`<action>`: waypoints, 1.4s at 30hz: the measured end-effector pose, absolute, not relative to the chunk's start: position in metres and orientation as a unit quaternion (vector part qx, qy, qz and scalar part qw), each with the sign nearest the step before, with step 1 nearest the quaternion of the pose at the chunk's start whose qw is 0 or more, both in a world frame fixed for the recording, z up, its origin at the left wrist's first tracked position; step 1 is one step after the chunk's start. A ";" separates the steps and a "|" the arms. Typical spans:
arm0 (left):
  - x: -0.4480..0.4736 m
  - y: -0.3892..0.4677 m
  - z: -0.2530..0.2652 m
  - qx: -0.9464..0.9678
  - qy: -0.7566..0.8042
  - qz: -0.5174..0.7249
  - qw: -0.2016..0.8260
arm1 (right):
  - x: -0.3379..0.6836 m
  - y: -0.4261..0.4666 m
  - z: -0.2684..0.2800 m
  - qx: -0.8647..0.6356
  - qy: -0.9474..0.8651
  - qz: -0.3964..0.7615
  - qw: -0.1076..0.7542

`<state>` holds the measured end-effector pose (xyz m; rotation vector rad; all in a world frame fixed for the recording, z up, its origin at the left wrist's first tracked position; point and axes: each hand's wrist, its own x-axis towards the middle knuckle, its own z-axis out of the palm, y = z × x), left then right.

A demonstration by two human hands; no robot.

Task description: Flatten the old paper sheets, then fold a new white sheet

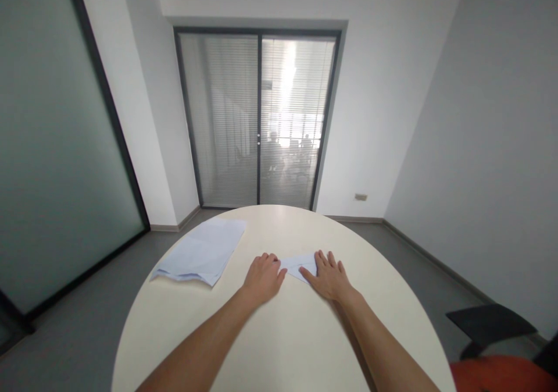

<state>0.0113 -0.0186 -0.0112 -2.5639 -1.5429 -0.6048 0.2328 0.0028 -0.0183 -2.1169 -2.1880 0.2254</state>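
Note:
A small folded sheet of white paper (299,262) lies on the round table between my two hands, with slanting fold lines across it. My left hand (264,277) is at its left end, the fingers curled and the thumb close by them at the paper's edge; part of that end is hidden. Over the right end, my right hand (331,277) lies flat with its fingers spread, the thumb pointing left across the paper.
On the left of the cream round table (279,345) lies a stack of white paper sheets (204,249), its near edge slightly lifted. A chair with a red seat (501,374) and a black armrest (492,322) stands at the lower right. Glass doors with blinds (222,118) are beyond.

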 end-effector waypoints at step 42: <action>0.007 -0.010 -0.022 -0.823 -0.532 -0.198 0.009 | 0.234 0.003 -0.016 -0.691 -0.716 0.081 0.058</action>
